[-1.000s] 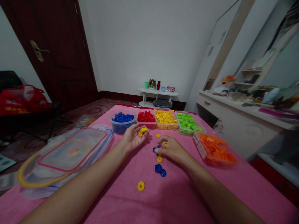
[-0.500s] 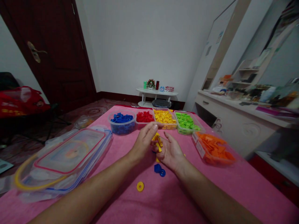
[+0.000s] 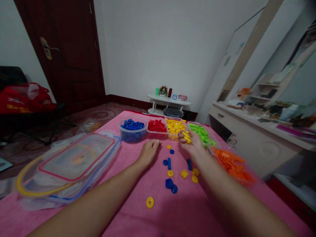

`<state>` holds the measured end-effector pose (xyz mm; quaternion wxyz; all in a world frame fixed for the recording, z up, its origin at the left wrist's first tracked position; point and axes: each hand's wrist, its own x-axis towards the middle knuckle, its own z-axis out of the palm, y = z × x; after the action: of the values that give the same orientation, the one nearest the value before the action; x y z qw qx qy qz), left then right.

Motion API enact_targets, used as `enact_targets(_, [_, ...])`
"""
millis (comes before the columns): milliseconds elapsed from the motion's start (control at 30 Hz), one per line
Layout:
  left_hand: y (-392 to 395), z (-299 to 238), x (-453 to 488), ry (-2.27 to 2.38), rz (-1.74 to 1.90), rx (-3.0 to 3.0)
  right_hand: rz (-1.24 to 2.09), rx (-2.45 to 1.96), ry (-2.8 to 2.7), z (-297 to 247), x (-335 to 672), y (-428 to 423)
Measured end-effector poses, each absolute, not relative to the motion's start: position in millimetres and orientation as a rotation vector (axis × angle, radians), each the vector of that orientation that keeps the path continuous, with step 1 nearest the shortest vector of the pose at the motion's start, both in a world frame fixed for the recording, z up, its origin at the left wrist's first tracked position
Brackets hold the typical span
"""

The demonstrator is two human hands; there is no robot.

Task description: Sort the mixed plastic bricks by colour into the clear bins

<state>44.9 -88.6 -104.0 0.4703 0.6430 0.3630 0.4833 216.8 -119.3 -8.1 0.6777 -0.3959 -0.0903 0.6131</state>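
Note:
My right hand (image 3: pixel 192 143) is closed round a few small yellow building blocks (image 3: pixel 187 137), held at the front of the clear box of yellow blocks (image 3: pixel 174 126). My left hand (image 3: pixel 148 152) rests low over the pink cloth, in front of the red box, its visible fingers stretched out and holding nothing I can see. Between the hands lie loose pieces: yellow rings such as one ring (image 3: pixel 170 173), blue bars (image 3: pixel 169 163), a blue ring (image 3: pixel 172 151) and a yellow square piece (image 3: pixel 184 174). Nearer me are a blue angular piece (image 3: pixel 169 183) and a yellow ring (image 3: pixel 150 202).
Along the table's far side stand a round tub of blue blocks (image 3: pixel 133 134), a box of red blocks (image 3: pixel 157 133) and a box of green blocks (image 3: pixel 201 135). A box of orange blocks (image 3: pixel 232 164) sits at right. Stacked clear lids (image 3: pixel 79 161) lie at left.
My hands, earlier together over the middle with yellow blocks between them, have come apart. The right moved forward and right with yellow blocks; the left moved left and down, uncovering loose pieces.

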Motion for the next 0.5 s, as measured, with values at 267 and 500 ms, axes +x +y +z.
enact_targets(267, [-92.7, -106.3, 40.9, 0.926, 1.085, 1.883, 1.079, -1.214, -0.436, 31.6, 251.1, -18.1])
enact_targets(500, [-90.5, -106.8, 41.2, 0.899, 1.072, 1.971, 0.746, -1.364, -0.84, 3.9, 247.1, -46.7])
